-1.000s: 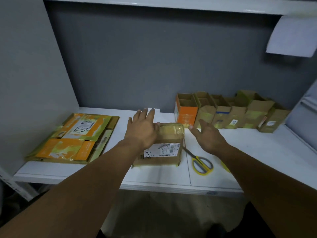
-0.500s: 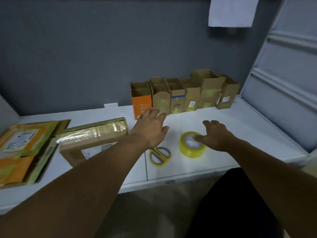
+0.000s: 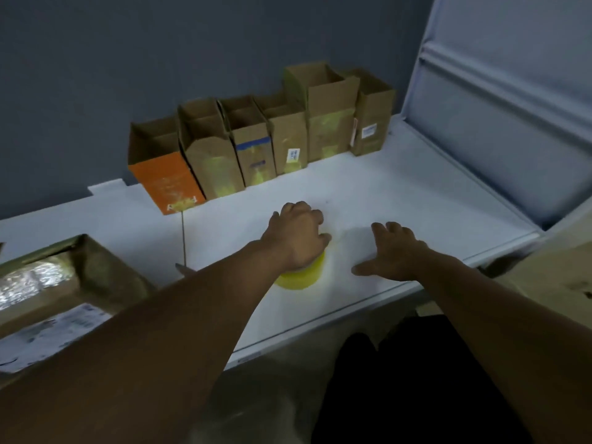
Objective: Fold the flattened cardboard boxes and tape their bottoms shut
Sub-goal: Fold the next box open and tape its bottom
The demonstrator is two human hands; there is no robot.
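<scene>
Left hand (image 3: 296, 238) grip curled over the yellow roll of packing tape (image 3: 301, 278), which lies flat on the white desk (image 3: 384, 193) near the front edge. Right hand (image 3: 394, 251) just beside it, fingers spread, holding nothing. Brown taped cardboard box (image 3: 64, 283) at far left, taped face up. Row of folded cardboard boxes (image 3: 256, 145) stands upright along the back wall, open ends up.

No text is showing legibly: the small labels (image 3: 292, 155) on the upright boxes (image 3: 326, 123) and the shipping label (image 3: 57, 328) on the taped box (image 3: 96, 274), left of them, are blurring out.
</scene>
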